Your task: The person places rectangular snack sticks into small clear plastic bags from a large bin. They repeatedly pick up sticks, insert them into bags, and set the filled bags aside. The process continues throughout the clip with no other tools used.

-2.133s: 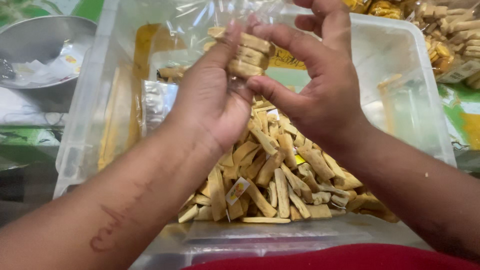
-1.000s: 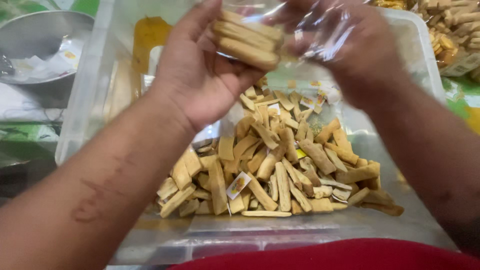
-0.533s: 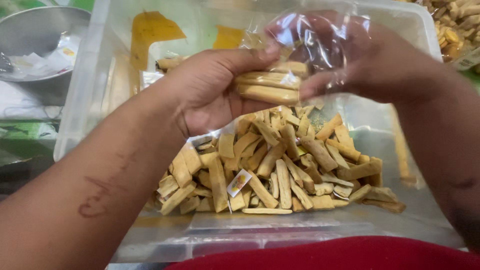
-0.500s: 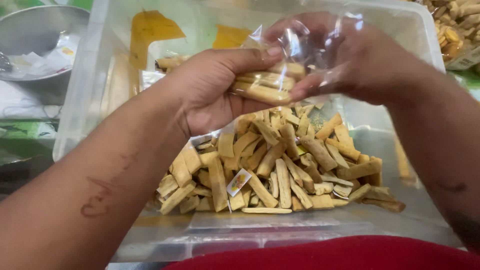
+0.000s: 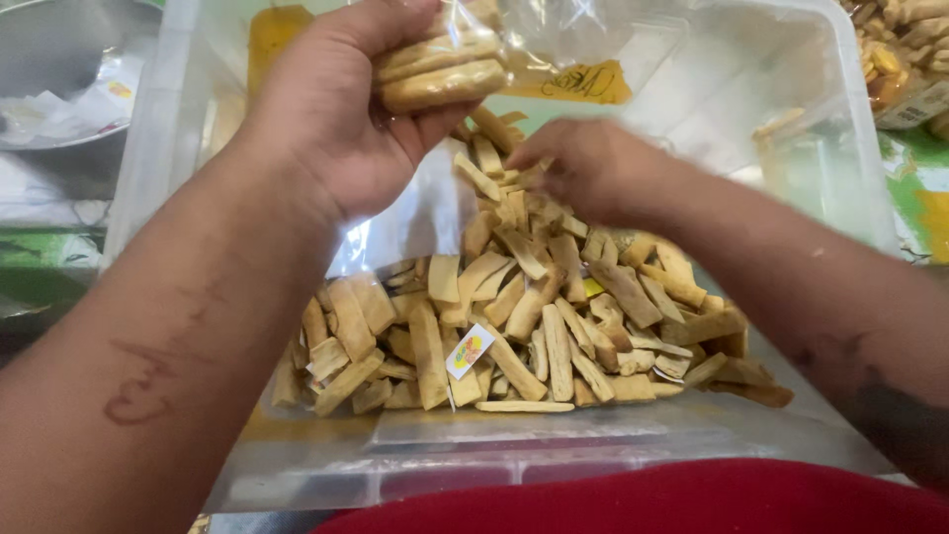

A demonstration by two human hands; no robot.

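Left hand [image 5: 341, 129]: raised, fist closed around clear plastic bag [image 5: 465, 40] of stacked biscuit sticks [image 5: 435, 74]. Right hand [image 5: 583, 168]: lowered, fingers pinched on sticks atop loose biscuit pile [image 5: 514, 316]. Clear plastic bin [image 5: 820, 119] holding pile; small sticker label [image 5: 469, 350] among sticks. Metal bowl [image 5: 49, 59] at left, beyond bin.

Left arm [image 5: 188, 326]: bare, no sleeve, with a thin reddish mark like a scratch.
Right arm [image 5: 820, 307]: bare, with a dark mark near the elbow.
Hands: bare, no gloves, no rings.
Clothes [image 5: 643, 499]: red cloth, low down.
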